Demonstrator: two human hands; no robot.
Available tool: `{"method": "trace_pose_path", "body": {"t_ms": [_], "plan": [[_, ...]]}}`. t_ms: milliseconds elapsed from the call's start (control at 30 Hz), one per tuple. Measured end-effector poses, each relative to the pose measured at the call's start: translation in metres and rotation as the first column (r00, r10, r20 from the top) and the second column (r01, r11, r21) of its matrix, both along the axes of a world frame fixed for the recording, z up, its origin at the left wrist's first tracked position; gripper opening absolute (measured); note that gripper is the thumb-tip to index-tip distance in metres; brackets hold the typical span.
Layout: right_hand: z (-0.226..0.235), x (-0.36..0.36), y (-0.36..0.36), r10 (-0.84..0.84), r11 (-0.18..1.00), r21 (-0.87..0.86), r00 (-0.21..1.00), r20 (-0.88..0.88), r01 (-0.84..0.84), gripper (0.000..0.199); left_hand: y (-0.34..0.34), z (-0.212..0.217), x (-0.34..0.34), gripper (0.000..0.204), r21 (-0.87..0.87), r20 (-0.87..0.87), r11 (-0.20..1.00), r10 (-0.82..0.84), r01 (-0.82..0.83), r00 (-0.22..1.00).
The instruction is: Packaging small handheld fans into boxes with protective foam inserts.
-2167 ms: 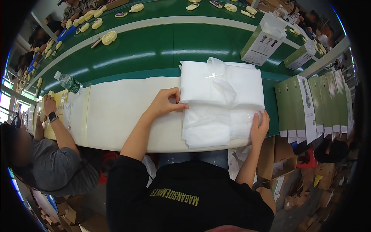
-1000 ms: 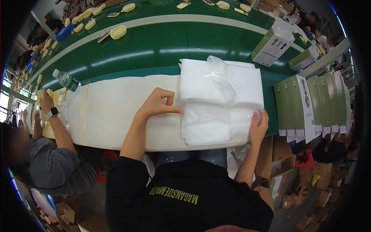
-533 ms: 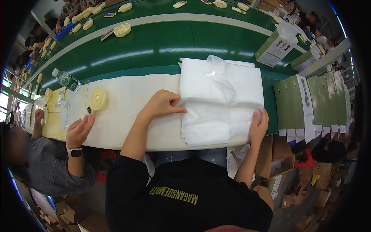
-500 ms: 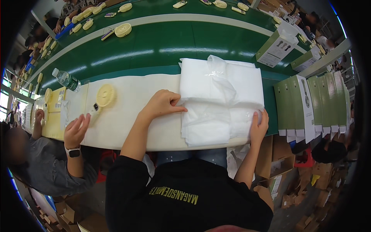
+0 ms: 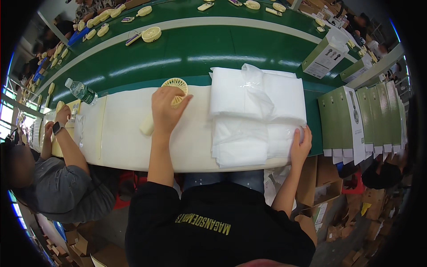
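A cream handheld fan lies on the pale work mat, its round grille head to the far side. Its handle points toward me and left, partly hidden under my left hand. The fingers and thumb of that hand close around the near side of the fan head. To the right is a stack of white, soft translucent bags, folded in two overlapping piles. My right hand rests at the stack's right edge, fingers stretched out and thumb apart, touching the bags.
Green boxes stand in a row at the right. A plastic bottle is on the table's left side, near a co-worker's hands. Behind the pale mat runs a green conveyor belt with several fans. Open cartons sit below right.
My left hand has left the bag stack and moved left onto the fan. The fan has shifted right, away from the co-worker, whose hand has drawn back left. My right hand stays at the bags.
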State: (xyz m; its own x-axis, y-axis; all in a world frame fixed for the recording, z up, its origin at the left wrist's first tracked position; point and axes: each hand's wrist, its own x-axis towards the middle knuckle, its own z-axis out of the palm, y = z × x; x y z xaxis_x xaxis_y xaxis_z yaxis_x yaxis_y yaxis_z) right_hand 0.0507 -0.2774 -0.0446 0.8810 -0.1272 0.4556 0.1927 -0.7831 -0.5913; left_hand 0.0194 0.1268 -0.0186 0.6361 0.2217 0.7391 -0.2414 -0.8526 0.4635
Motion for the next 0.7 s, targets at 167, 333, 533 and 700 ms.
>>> {"method": "trace_pose_path", "body": {"t_ms": [167, 333, 533, 700], "plan": [[0.002, -0.002, 0.001, 0.005, 1.000, 0.024, 1.000, -0.031, -0.005, 0.031, 0.017, -0.020, -0.073, 0.039, 0.191, -0.282, 0.880, 0.474, -0.435, 0.834], [0.006, -0.003, 0.000, 0.041, 0.998, -0.042, 0.999, -0.005, -0.041, 0.034, 0.024, -0.024, -0.094, 0.048, 0.092, -0.604, 0.914, 0.367, -0.395, 0.708], [0.043, -0.036, 0.043, 0.035, 0.998, -0.061, 0.944, 0.329, -0.015, 0.047, -0.055, -0.025, -0.079, 0.041, -0.816, -0.150, 0.577, -0.140, -0.043, 0.979], [0.054, -0.077, 0.107, 0.330, 0.621, 0.616, 0.875, 0.354, -0.484, 0.055, -0.149, 0.013, -0.077, 0.039, -0.460, -0.259, 0.761, -0.607, 0.457, 0.751]]}}
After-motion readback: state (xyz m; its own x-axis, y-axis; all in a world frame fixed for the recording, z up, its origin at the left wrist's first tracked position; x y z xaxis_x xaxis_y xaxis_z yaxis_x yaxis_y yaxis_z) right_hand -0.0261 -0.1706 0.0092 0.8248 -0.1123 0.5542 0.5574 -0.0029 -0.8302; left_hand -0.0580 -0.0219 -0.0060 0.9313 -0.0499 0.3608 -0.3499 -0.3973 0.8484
